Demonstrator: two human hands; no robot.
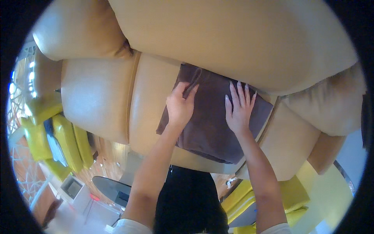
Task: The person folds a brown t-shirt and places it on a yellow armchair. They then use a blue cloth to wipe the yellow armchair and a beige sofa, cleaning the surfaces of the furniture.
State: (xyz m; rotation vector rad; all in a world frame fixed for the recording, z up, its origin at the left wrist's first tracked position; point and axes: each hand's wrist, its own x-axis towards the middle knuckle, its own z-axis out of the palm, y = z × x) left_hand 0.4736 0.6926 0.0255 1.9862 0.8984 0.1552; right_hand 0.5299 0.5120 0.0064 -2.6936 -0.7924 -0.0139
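A folded dark brown cloth (210, 125) lies flat on the seat of a tan leather-look sofa (152, 117), close against the backrest. My left hand (181, 102) pinches a raised fold of the cloth near its upper left corner, between thumb and fingers. On the right part of the cloth my right hand (240, 108) rests palm down, its fingers spread and pointing towards the backrest. Layered folded edges show along the cloth's near side. Part of its left side is hidden under my left hand and forearm.
A big tan back cushion (233, 41) rises beyond the cloth. Yellow-green seats (64, 140) stand on the wooden floor (108, 155) at left, with more yellow seating (292, 193) at lower right. A dark oval tabletop (112, 187) and a white cabinet (73, 187) are at lower left.
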